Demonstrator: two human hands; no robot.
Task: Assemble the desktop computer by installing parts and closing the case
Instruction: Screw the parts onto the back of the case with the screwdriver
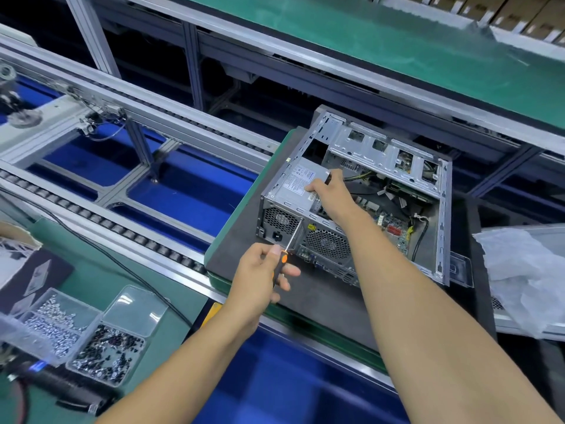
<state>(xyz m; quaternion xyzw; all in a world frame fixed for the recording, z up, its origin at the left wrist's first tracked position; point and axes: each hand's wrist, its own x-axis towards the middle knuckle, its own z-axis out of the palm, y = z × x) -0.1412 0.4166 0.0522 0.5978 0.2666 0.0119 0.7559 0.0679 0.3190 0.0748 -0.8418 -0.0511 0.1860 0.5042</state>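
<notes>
at the back panel of the computer case (pixel 351 209), the left hand (pixel 260 280) had its fingers curled round a screwdriver (pixel 282 258) with an orange and black handle, the metal shaft angled up so the tip met the rear edge right by the power supply (pixel 298 186) fan grille. the right hand (pixel 331 194) reached in over the top, fingers bent down and resting on the power supply's labelled face, kinda pressing it in place, thumb side hidden so i couldn't tell if it actually gripped the edge. the case lay on its side with the panel off, motherboard and cables showing, sitting on a dark mat (pixel 244 255) on the conveyor line. off to the left on the green bench sat a clear compartment box of screws (pixel 82 335), silver ones and black ones in separate sections. crumpled plastic wrap (pixel 526 276) lay just right of the case.
</notes>
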